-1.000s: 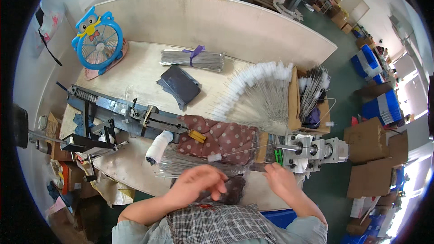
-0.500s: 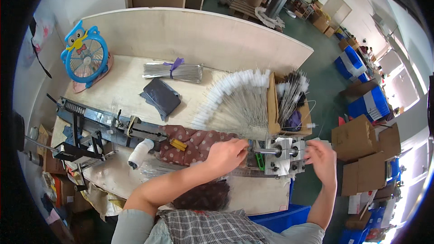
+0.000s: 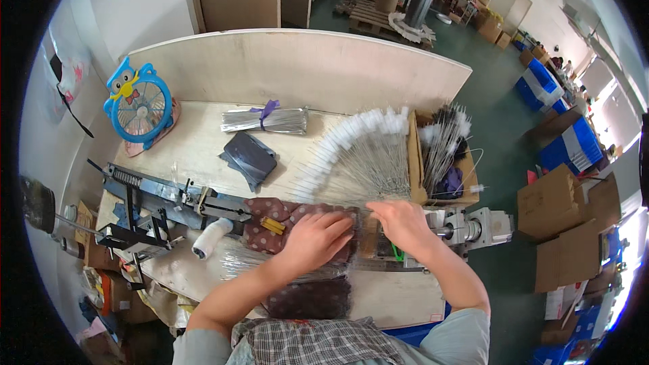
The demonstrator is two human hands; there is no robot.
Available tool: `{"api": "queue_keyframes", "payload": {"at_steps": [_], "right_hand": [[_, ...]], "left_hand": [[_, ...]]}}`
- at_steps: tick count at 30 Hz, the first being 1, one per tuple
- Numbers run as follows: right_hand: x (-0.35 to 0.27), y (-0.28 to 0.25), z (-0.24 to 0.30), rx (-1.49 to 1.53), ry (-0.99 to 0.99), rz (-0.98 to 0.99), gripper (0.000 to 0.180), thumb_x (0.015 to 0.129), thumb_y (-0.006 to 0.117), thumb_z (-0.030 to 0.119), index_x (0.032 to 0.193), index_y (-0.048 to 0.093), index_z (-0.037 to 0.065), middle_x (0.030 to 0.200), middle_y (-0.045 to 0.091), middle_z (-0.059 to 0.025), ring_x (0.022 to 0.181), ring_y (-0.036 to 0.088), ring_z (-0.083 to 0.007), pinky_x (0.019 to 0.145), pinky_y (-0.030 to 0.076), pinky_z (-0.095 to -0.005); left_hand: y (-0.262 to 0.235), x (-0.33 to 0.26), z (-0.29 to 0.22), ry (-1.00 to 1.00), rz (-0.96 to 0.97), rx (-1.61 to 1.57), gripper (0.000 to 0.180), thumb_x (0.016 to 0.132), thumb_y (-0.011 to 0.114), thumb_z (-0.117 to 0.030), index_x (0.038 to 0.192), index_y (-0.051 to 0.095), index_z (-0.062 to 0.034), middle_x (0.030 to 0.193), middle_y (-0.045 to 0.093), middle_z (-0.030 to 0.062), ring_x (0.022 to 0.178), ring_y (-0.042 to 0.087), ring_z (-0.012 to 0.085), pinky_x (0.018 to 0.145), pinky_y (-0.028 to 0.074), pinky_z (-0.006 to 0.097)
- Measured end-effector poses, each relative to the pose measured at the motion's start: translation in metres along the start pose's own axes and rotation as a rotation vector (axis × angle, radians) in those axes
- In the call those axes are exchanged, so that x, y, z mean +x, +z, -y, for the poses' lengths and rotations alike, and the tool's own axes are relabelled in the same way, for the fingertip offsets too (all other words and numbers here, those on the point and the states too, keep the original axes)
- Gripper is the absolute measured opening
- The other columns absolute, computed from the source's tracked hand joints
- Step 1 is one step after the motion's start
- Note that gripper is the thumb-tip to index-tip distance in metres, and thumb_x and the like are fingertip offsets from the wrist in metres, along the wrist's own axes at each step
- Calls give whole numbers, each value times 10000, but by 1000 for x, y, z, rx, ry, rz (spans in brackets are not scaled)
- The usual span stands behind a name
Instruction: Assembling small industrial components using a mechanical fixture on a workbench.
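My left hand (image 3: pixel 316 238) lies on a brown polka-dot cloth (image 3: pixel 257 231), its fingers stretched out to the right. Just right of it, my right hand (image 3: pixel 403 223) is closed in a pinch at the left side of a metal spindle machine (image 3: pixel 473 228). What its fingertips hold, if anything, is too small to make out. A green piece (image 3: pixel 397 252) shows below the right hand. Beside the left hand rests a yellow block (image 3: pixel 273 225) on the cloth. Behind both hands, thin wire brushes with white tips (image 3: pixel 368 155) lie fanned out.
A cardboard box (image 3: pixel 414 155) of brushes stands at the back right. Farther left are a tied wire bundle (image 3: pixel 263 120), a dark folded cloth (image 3: pixel 249 160), a blue fan (image 3: pixel 140 108) and a white thread spool (image 3: pixel 211 238). A long metal rail (image 3: pixel 159 186) runs along the left.
My right hand has moved left from the machine's right end to its left side. My left hand has moved left from the machine onto the cloth, and its fingers have loosened.
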State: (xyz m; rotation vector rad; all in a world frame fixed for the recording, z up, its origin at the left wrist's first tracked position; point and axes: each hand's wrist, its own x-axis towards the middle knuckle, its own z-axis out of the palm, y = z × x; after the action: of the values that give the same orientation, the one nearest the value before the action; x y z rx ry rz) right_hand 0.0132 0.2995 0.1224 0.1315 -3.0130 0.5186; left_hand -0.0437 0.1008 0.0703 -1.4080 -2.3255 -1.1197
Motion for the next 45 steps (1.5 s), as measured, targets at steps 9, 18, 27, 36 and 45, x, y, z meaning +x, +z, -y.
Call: {"api": "queue_keyframes", "payload": {"at_steps": [9,18,27,36,45], "right_hand": [[23,-27,14,240,61,342,170,738,681,318,791,739,167,728,673,-47,705,628,-246,621,486,-356],[81,54,106,255,-455,-2,172,717,698,312,747,721,144,713,663,6,726,577,-195,619,471,-323],[93,78,136,206,-408,-111,84,684,691,197,693,670,116,705,643,3,724,565,-203,606,471,-327],[87,70,136,141,-347,-60,84,696,682,179,717,674,98,709,644,-22,745,565,-224,622,477,-360],[20,62,107,297,-377,-194,94,777,677,145,834,680,70,744,647,-68,677,634,-235,576,501,-319]], "left_hand": [[-75,-103,1,-434,-143,-112,143,777,658,-70,916,674,-41,915,657,121,814,642,289,696,522,348],[-82,-120,-1,-760,-185,-476,168,846,630,-94,983,663,-3,924,667,93,836,643,177,741,513,284],[-103,-114,19,-1176,-703,-1148,457,932,428,-438,881,612,-22,755,637,102,676,613,208,585,462,288],[-88,-90,30,-1182,66,-142,452,732,710,-436,695,664,13,583,610,97,570,596,139,561,469,299],[-38,-102,26,-1062,-600,-1400,185,852,594,-192,810,594,-12,789,621,69,679,581,150,662,460,275]]}}
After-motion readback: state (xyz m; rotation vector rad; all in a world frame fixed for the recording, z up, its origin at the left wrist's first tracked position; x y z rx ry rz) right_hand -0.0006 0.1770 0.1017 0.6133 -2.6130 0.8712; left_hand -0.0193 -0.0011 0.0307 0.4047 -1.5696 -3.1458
